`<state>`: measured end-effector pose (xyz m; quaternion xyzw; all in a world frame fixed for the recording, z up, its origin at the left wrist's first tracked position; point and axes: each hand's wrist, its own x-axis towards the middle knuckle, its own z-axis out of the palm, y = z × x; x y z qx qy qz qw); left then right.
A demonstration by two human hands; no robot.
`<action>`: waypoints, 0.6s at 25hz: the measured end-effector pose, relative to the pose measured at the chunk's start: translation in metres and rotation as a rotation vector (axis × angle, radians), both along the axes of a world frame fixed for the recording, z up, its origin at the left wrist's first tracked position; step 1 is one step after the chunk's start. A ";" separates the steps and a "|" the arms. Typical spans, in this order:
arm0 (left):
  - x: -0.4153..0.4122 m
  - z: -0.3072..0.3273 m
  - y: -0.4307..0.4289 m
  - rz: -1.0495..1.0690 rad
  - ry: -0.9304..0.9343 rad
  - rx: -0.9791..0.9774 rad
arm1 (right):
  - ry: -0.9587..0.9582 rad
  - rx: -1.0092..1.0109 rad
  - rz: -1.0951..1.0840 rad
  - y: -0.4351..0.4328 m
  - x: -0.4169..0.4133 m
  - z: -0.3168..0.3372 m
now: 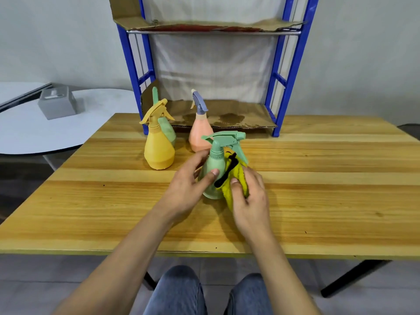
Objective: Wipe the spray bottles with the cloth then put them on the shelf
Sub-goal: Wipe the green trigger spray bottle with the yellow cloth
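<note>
A green spray bottle [214,164] stands on the wooden table [318,178], and my left hand [188,185] grips its body from the left. My right hand [250,201] presses a yellow cloth [231,180] with a black trim against the bottle's right side. Behind them stand a yellow spray bottle [158,148], a second green bottle [169,130] partly hidden behind the yellow one, and a peach bottle [200,133] with a grey-blue trigger head. The blue metal shelf [286,71] stands at the table's far edge, its lower level lined with stained cardboard [227,114].
The shelf's upper level [211,28] also carries cardboard. A white round table [34,130] with a small grey box [56,105] sits to the left. My knees in jeans show below the table's near edge.
</note>
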<state>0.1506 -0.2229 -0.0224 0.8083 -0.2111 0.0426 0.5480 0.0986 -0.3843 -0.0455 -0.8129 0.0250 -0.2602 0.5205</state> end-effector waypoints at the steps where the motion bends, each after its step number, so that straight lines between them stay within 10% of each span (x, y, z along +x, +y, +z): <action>1: 0.000 -0.002 -0.001 0.011 -0.022 -0.025 | -0.024 0.030 0.016 0.006 0.003 0.004; 15: -0.003 -0.004 0.009 0.042 0.026 -0.052 | 0.094 -0.226 0.018 -0.007 0.019 0.004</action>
